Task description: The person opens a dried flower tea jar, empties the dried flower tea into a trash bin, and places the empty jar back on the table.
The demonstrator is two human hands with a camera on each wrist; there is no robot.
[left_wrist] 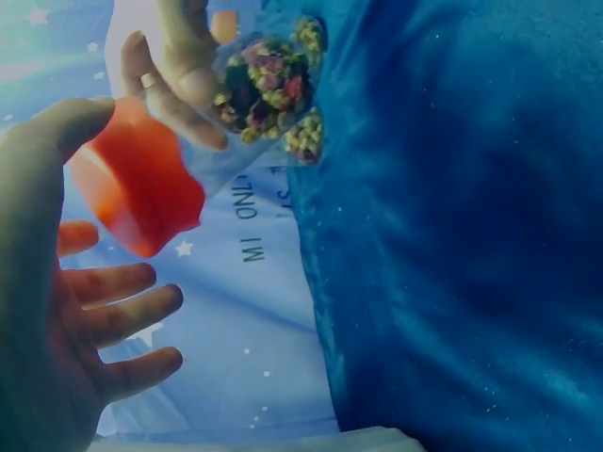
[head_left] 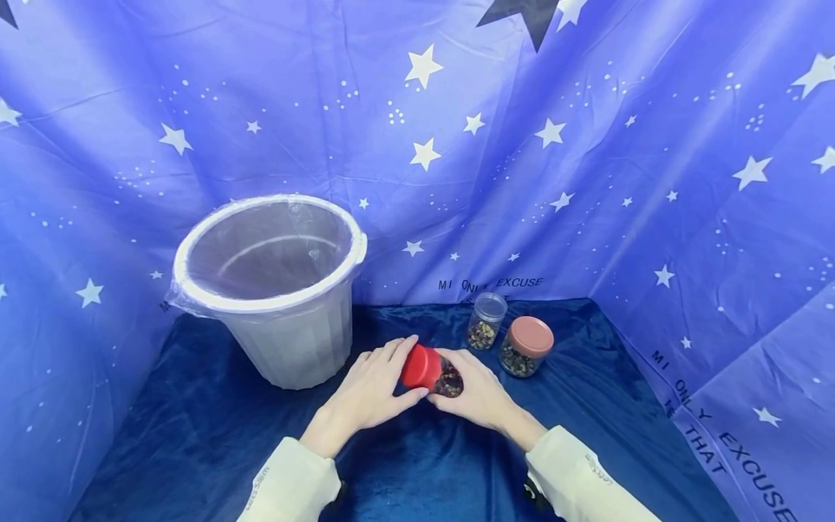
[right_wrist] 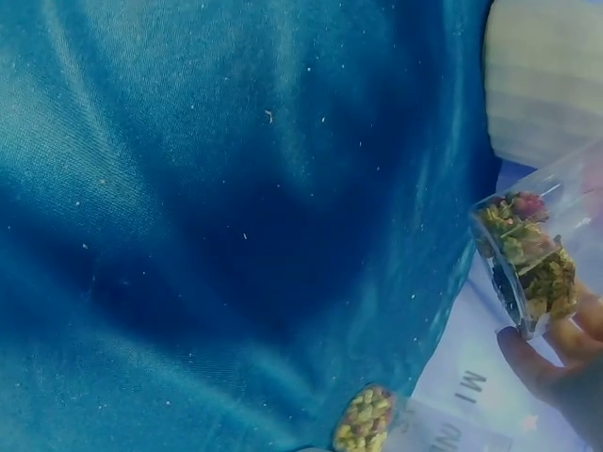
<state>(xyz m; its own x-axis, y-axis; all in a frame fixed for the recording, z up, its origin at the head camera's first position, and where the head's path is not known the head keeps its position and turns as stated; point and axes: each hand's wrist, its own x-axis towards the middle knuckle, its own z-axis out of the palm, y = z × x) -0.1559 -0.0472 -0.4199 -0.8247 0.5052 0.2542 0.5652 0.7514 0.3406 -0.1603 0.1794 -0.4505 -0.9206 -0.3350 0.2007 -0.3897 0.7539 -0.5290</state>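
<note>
A clear jar (head_left: pixel 450 379) of dried flowers lies tilted between both hands over the blue cloth, its red lid (head_left: pixel 422 367) toward the left. My left hand (head_left: pixel 368 388) holds the lid, thumb on the near side and fingers over the far side. In the left wrist view, the thumb touches the lid (left_wrist: pixel 141 179) while the other fingers spread beyond it. The right hand (head_left: pixel 479 391) grips the jar's body. Pink and yellowish dried flowers (right_wrist: pixel 528 240) show through the clear wall in the right wrist view.
A white bin (head_left: pixel 287 348) with a clear plastic liner stands at the back left. Behind the right hand are a clear-lidded jar (head_left: pixel 488 312) and a pink-lidded jar (head_left: pixel 530 336), both partly filled. Star-patterned curtains (head_left: pixel 365 109) hang behind the blue cloth (head_left: pixel 417 471).
</note>
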